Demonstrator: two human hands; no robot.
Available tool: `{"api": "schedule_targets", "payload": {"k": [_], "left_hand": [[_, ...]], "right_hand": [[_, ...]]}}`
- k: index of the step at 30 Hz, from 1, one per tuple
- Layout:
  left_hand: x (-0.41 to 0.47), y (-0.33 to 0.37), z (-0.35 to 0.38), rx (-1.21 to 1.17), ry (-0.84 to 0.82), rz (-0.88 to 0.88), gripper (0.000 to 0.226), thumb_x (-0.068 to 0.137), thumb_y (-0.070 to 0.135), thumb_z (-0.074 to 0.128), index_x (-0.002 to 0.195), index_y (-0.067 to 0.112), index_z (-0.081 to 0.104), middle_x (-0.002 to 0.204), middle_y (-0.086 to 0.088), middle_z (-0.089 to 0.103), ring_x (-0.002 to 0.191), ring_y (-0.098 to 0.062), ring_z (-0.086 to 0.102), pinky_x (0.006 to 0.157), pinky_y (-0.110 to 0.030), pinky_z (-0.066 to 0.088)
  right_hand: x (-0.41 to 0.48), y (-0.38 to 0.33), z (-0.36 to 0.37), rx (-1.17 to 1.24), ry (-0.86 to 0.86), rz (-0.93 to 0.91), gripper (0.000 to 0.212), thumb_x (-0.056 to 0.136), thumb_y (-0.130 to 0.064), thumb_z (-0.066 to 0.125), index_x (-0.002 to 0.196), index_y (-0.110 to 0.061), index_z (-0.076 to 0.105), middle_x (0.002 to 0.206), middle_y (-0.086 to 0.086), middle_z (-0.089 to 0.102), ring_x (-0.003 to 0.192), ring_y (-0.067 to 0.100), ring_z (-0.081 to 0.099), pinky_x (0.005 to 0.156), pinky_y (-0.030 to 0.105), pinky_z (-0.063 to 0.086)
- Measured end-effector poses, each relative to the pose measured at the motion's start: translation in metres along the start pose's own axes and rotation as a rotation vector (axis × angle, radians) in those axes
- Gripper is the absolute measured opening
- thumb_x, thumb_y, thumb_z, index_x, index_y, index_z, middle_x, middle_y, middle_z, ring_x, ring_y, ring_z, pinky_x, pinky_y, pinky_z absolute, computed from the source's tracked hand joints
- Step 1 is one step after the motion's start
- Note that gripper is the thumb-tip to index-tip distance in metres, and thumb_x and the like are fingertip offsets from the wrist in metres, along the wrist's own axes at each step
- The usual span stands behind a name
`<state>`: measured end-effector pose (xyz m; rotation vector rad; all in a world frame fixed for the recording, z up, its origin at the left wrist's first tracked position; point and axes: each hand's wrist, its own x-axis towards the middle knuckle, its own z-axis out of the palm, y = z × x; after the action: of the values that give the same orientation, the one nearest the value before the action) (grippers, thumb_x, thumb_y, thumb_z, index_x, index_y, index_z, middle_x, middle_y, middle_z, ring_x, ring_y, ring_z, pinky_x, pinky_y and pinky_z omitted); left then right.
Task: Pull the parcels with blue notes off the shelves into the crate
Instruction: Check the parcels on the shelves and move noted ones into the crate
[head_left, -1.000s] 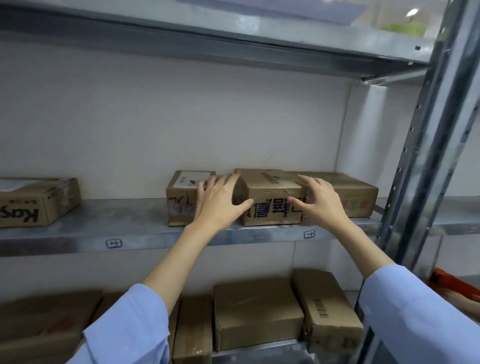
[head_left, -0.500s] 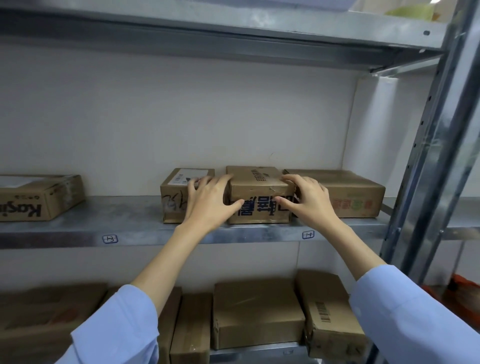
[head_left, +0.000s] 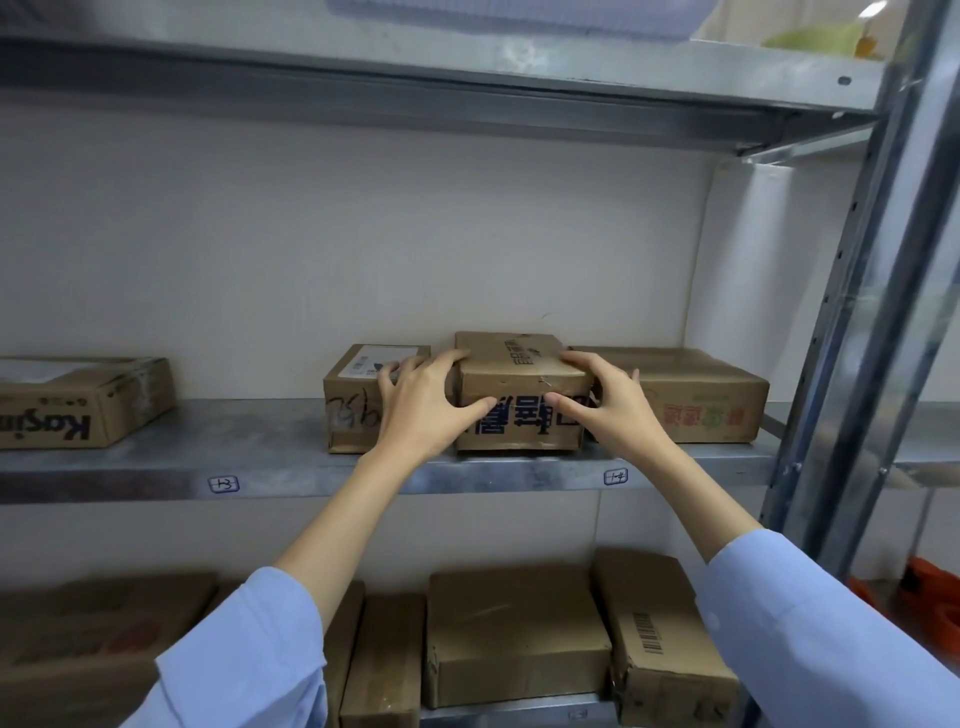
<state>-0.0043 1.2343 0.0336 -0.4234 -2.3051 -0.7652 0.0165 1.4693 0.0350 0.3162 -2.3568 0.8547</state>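
- Middle shelf (head_left: 260, 447): grey sheet metal with a mottled finish and a dull sheen.
- Upright post (head_left: 872, 322): metal, smoother and brighter — it reflects light in streaks.
- Centre parcel (head_left: 519, 376): brown cardboard, matt, creased at the edges, with dark blue print on the front.
- Left parcel (head_left: 350, 415): matt cardboard with a white paper label (head_left: 382, 358) on top.
- Back wall (head_left: 363, 234): off-white, matt, smooth.
- Sleeves (head_left: 249, 654): light blue cloth, smooth — no gloss.

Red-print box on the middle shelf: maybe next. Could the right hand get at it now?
Probably not yet: the right hand grips the blue-print box; freed, the red-print box beside it has an unblocked front.
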Motion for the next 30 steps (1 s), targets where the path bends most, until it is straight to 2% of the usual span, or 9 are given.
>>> {"api": "schedule_targets", "payload": {"k": [3, 5, 9, 13, 18, 21, 24, 27, 30], "left_hand": [[0.001, 0.002, -0.001, -0.07, 0.063, 0.022, 0.063, 0.077, 0.055, 0.073, 0.133, 0.033, 0.053, 0.131, 0.007, 0.059, 0.128, -0.019, 0.042, 0.109, -0.037, 0.015], [0.002, 0.003, -0.002, -0.153, 0.084, 0.038, 0.064, 0.077, 0.049, 0.076, 0.134, 0.032, 0.052, 0.133, 0.007, 0.058, 0.127, -0.017, 0.045, 0.108, -0.037, 0.025], [0.005, 0.007, -0.005, -0.391, 0.092, 0.069, 0.067, 0.075, 0.033, 0.081, 0.136, 0.027, 0.051, 0.136, 0.009, 0.056, 0.125, -0.007, 0.049, 0.106, -0.03, 0.041], [0.009, 0.009, -0.008, -0.568, 0.064, 0.041, 0.067, 0.076, 0.029, 0.082, 0.134, 0.03, 0.049, 0.138, 0.011, 0.051, 0.125, -0.003, 0.047, 0.103, -0.026, 0.042], [0.013, 0.009, -0.014, -0.639, 0.054, 0.037, 0.052, 0.081, 0.032, 0.078, 0.126, 0.023, 0.053, 0.134, 0.007, 0.053, 0.123, -0.006, 0.049, 0.1, -0.024, 0.04], [0.016, 0.007, -0.015, -0.651, 0.03, 0.021, 0.052, 0.079, 0.034, 0.078, 0.123, 0.025, 0.053, 0.134, 0.006, 0.051, 0.125, -0.011, 0.048, 0.106, -0.034, 0.041], [0.016, 0.006, -0.018, -0.681, -0.002, 0.013, 0.059, 0.077, 0.031, 0.08, 0.128, 0.026, 0.05, 0.136, 0.009, 0.05, 0.128, -0.013, 0.047, 0.109, -0.039, 0.041], [0.015, 0.008, -0.02, -0.688, -0.042, 0.01, 0.071, 0.078, 0.018, 0.081, 0.138, 0.023, 0.044, 0.136, 0.013, 0.048, 0.132, -0.008, 0.042, 0.106, -0.028, 0.04], [0.014, 0.008, -0.021, -0.688, -0.074, 0.036, 0.081, 0.077, 0.011, 0.081, 0.145, 0.022, 0.037, 0.139, 0.015, 0.047, 0.128, 0.004, 0.042, 0.104, -0.022, 0.04]], "right_hand": [[-0.003, -0.005, -0.004, 0.137, 0.062, -0.009, 0.054, 0.083, -0.036, 0.076, 0.133, -0.028, 0.054, 0.133, -0.012, 0.058, 0.124, 0.007, 0.049, 0.114, 0.034, 0.03], [-0.004, -0.01, -0.007, 0.217, 0.094, -0.028, 0.056, 0.082, -0.03, 0.078, 0.133, -0.028, 0.055, 0.132, -0.014, 0.057, 0.122, 0.001, 0.05, 0.105, 0.024, 0.04], [-0.002, -0.016, -0.01, 0.318, 0.124, -0.038, 0.056, 0.081, -0.027, 0.079, 0.132, -0.029, 0.055, 0.132, -0.015, 0.057, 0.124, 0.001, 0.05, 0.104, 0.022, 0.04], [-0.001, -0.024, -0.012, 0.416, 0.145, -0.003, 0.042, 0.084, -0.031, 0.076, 0.122, -0.027, 0.06, 0.124, -0.018, 0.062, 0.116, 0.0, 0.055, 0.102, 0.029, 0.046], [-0.002, -0.029, -0.011, 0.49, 0.193, 0.026, 0.024, 0.091, -0.028, 0.069, 0.113, -0.02, 0.062, 0.118, -0.01, 0.065, 0.115, 0.006, 0.059, 0.105, 0.042, 0.046], [-0.001, -0.031, -0.013, 0.471, 0.183, 0.028, 0.032, 0.091, -0.027, 0.07, 0.12, -0.024, 0.058, 0.122, -0.014, 0.062, 0.12, 0.004, 0.054, 0.107, 0.04, 0.044], [0.0, -0.032, -0.017, 0.429, 0.155, 0.007, 0.048, 0.089, -0.028, 0.071, 0.133, -0.029, 0.052, 0.134, -0.017, 0.054, 0.127, 0.001, 0.047, 0.107, 0.03, 0.042], [0.001, -0.032, -0.021, 0.47, 0.087, 0.023, 0.062, 0.087, -0.023, 0.074, 0.141, -0.034, 0.045, 0.142, -0.016, 0.047, 0.127, 0.008, 0.05, 0.098, 0.02, 0.046], [0.003, -0.031, -0.023, 0.447, 0.035, 0.02, 0.073, 0.085, -0.015, 0.076, 0.145, -0.036, 0.041, 0.145, -0.013, 0.043, 0.13, 0.013, 0.047, 0.101, 0.026, 0.045]]}}
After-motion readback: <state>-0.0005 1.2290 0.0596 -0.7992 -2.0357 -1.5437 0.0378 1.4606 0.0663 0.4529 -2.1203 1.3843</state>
